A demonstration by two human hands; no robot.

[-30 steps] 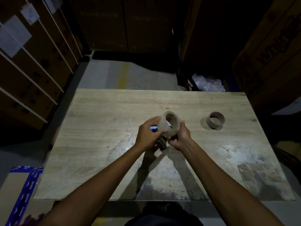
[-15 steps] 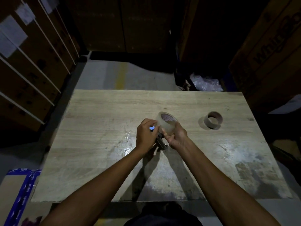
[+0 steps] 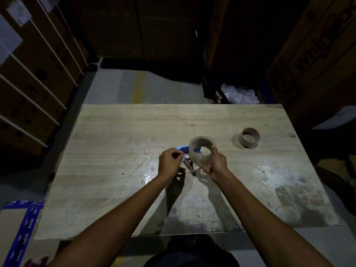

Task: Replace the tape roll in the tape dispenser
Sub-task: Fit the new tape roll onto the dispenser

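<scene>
A full roll of clear tape [image 3: 200,158] is held above the middle of the wooden table [image 3: 119,132], its hole facing up toward me. My right hand [image 3: 215,164] grips the roll from its near right side. My left hand [image 3: 170,162] is pinched at the roll's left edge, apparently on the loose tape end. The blue and metal tape dispenser [image 3: 187,160] lies on the table under and between my hands, mostly hidden. An empty cardboard core [image 3: 248,139] stands on the table to the right.
Stacked cardboard boxes rise on the left [image 3: 32,78] and right [image 3: 317,54] of the table. A crumpled plastic bag [image 3: 238,95] lies on the floor behind the far edge. A flattened box with blue tape [image 3: 17,228] lies at the lower left.
The roll has turned so its hole faces up and has shifted slightly right. My left hand has gone from the dispenser to pinching at the roll's left edge.
</scene>
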